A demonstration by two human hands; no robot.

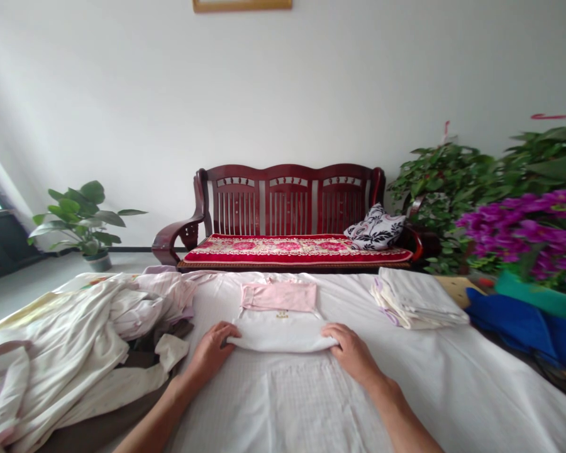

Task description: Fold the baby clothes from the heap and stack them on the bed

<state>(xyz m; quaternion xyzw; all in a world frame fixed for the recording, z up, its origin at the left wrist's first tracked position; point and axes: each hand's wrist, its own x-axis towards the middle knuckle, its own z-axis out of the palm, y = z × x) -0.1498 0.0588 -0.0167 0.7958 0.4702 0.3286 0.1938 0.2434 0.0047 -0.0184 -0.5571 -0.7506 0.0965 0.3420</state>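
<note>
A small white and pink garment (pixel 278 335) lies in the middle of the cloth-covered table, its near white part doubled over into a rounded fold. Beyond the fold, its pink section (pixel 279 297) lies flat, and a small gold print shows between the two. My left hand (pixel 216 345) pinches the left end of the fold. At the right end, my right hand (pixel 351 349) grips the same fold between thumb and fingers. The exact kind of garment I cannot make out.
A heap of loose clothes (pixel 75 346) covers the table's left side. Folded white clothes (pixel 417 299) are stacked at the back right. Further right are a blue cloth (pixel 514 324) and purple flowers (pixel 528 229). A wooden bench (pixel 287 201) stands behind the white tablecloth (pixel 453 377).
</note>
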